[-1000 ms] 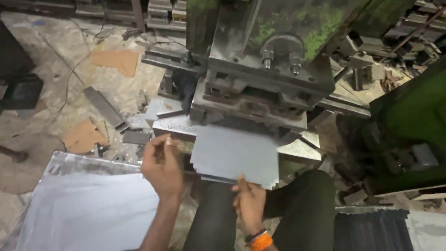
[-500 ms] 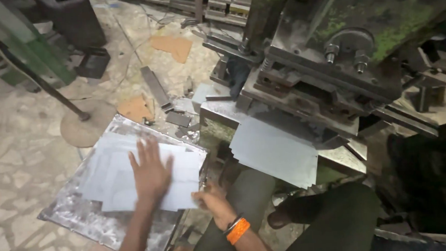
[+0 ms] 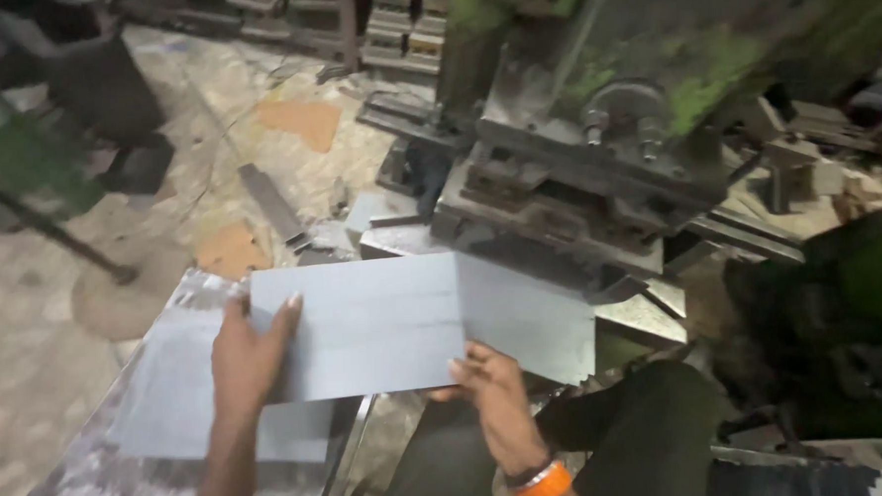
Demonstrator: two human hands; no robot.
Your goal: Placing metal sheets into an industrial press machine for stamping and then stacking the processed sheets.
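Note:
My left hand (image 3: 248, 361) grips the left edge of a flat grey metal sheet (image 3: 365, 326), lifted above the stack of sheets (image 3: 185, 398) on the floor. My right hand (image 3: 492, 390), with an orange wristband, holds the same sheet at its lower right edge. A second grey sheet (image 3: 533, 318) lies on the bed of the green press machine (image 3: 596, 162), and the held sheet overlaps its left side. Both hands are in front of the press bed.
Metal scraps and a long steel strip (image 3: 276, 206) lie on the stone floor at the left. A round base with a dark rod (image 3: 116, 292) stands left of the stack. My dark trouser legs (image 3: 627, 428) are below the press. More machine parts crowd the right.
My left hand lay flat on the floor stack; now both hands hold one sheet lifted off it, moved right toward the press. The view has swung slightly right.

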